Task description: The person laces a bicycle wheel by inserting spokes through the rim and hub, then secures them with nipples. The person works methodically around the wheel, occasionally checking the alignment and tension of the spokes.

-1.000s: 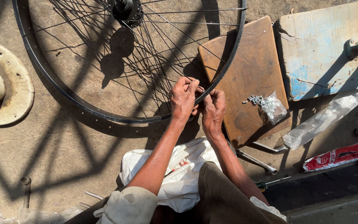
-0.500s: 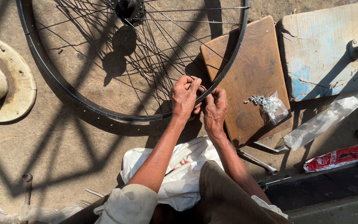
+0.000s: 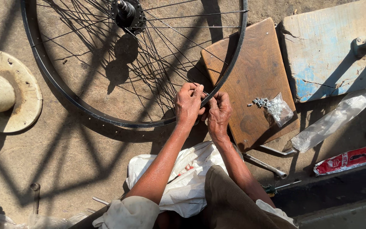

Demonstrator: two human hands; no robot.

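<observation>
A black bicycle wheel rim [image 3: 85,108] with thin spokes and a dark hub [image 3: 128,15] lies flat on the ground in front of me. My left hand [image 3: 188,104] grips the near right part of the rim, its fingers curled over the edge. My right hand [image 3: 219,114] is closed just beside it, pinching something small at the rim that I cannot make out. Both hands touch each other over the rim, at the left corner of a brown wooden board [image 3: 257,80].
A clear bag of small metal nipples [image 3: 274,108] lies on the board. A worn blue plank [image 3: 331,51] is at the right, with a clear plastic sleeve [image 3: 333,121] and a red packet [image 3: 350,157] below. A round pale base [image 3: 9,91] sits at left. White cloth [image 3: 183,178] covers my lap.
The view has shifted slightly, so the wheel and round base sit a little more to the right. Both hands stay together at the same spot on the rim.
</observation>
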